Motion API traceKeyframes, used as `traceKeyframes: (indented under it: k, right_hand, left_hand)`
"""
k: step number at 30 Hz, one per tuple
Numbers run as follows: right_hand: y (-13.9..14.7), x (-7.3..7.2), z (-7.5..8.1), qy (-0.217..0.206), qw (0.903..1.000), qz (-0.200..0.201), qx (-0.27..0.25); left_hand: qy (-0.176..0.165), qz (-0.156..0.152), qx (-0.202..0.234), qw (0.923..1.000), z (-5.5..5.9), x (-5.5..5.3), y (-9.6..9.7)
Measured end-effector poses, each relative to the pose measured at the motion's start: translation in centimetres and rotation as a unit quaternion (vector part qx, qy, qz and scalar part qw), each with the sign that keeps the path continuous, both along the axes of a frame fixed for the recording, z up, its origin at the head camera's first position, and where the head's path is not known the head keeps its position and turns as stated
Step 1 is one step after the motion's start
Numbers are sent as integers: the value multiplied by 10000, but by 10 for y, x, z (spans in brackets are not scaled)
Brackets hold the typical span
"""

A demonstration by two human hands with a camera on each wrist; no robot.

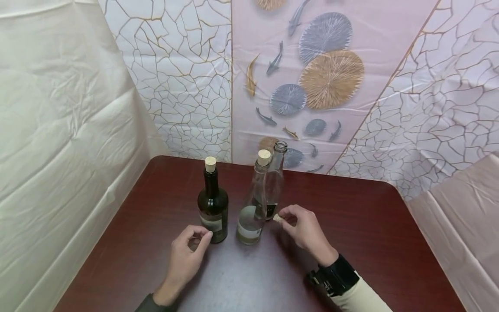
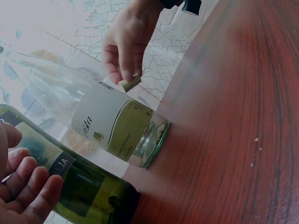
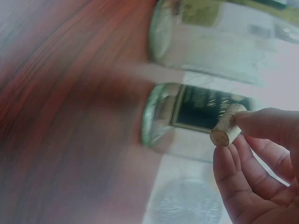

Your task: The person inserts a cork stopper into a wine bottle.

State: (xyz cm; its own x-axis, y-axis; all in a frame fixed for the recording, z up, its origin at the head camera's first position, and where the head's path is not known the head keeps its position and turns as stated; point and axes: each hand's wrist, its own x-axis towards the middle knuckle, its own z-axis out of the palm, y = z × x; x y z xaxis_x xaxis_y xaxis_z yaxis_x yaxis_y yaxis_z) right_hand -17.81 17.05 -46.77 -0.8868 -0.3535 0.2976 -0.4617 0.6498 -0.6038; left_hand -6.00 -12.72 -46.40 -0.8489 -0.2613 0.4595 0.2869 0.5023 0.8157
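My right hand [image 1: 306,227] pinches a small cork [image 3: 227,125] between thumb and fingers, to the right of the bottles. Behind the cork stands a clear bottle with a dark label [image 3: 201,107]; its mouth [image 1: 280,146] has no cork. In front of it is a clear bottle with a pale label [image 1: 249,225], topped by a cork [image 1: 264,157]. At the left stands a dark green bottle [image 1: 212,201], also with a cork [image 1: 210,164] in its neck. Beside its lower part, my left hand [image 1: 185,255] has loosely bent fingers and holds nothing; whether it touches the glass is unclear.
All three bottles stand upright on a dark red-brown wooden table [image 1: 156,208]. A patterned cloth [image 1: 187,78] hangs behind the table's far edge, and a plain pale cloth [image 1: 62,130] hangs along the left side. A few tiny crumbs [image 2: 256,140] lie on the wood.
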Motion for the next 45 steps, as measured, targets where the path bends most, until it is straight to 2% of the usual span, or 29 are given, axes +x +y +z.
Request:
traceKeyframes:
  k: [3,7,8,12,14,15,17,19,22,25,27,28,31,33,35,38,42,45]
  right_hand:
    - [-1,8,7,47,9997,-10,-227]
    - [-1,19,15,104,9982,-62,-592]
    - [-2,22,16,84,9976,-101,-680]
    - [-4,34,23,-254,9934,-285,-1083]
    - [-5,39,25,-549,9878,-339,-1416]
    - [-6,42,26,-706,9837,-343,-1615]
    - [-9,46,27,-1068,9709,-315,-2122]
    - [-12,49,26,-1421,9533,-328,-2644]
    - [-18,54,25,-1936,9242,-499,-3253]
    - [-22,58,23,-2370,8956,-797,-3680]
    - [-25,61,22,-2597,8766,-944,-3939]
    - [-26,62,21,-2657,8701,-1000,-4028]
    - [-29,67,20,-2831,8505,-989,-4320]
    - [-31,70,20,-2933,8344,-889,-4582]
    - [-32,73,19,-2989,8234,-765,-4763]
    - [-35,76,19,-3019,8132,-588,-4941]
    - [-38,80,19,-3041,8083,-496,-5017]
    - [-42,82,20,-3050,8037,-441,-5090]
  left_hand:
    - [-2,-17,37,10000,1,1,1]
    - [46,-21,44,10000,-3,0,2]
    - [67,-16,67,10000,-9,-2,0]
    - [32,-10,137,9999,-28,-8,-4]
    - [71,8,155,9999,-30,-8,-4]
    - [79,1,111,9999,-25,-7,-3]
    - [111,10,81,9999,-14,-2,-1]
    - [166,-56,-20,9998,-4,1,1]
    - [226,-226,-57,9995,0,2,1]
    - [338,-442,-52,9984,-5,0,1]
    - [420,-578,-26,9974,-12,-4,1]
    - [452,-634,-50,9970,-16,-6,1]
    - [498,-859,-143,9950,-25,-12,4]
    - [502,-1054,-171,9930,-26,-15,8]
    - [511,-1269,-162,9905,-23,-16,13]
    - [656,-1614,-61,9847,-17,-14,23]
    - [883,-1955,61,9767,-10,-9,38]
    - [855,-2140,236,9728,-4,-8,48]
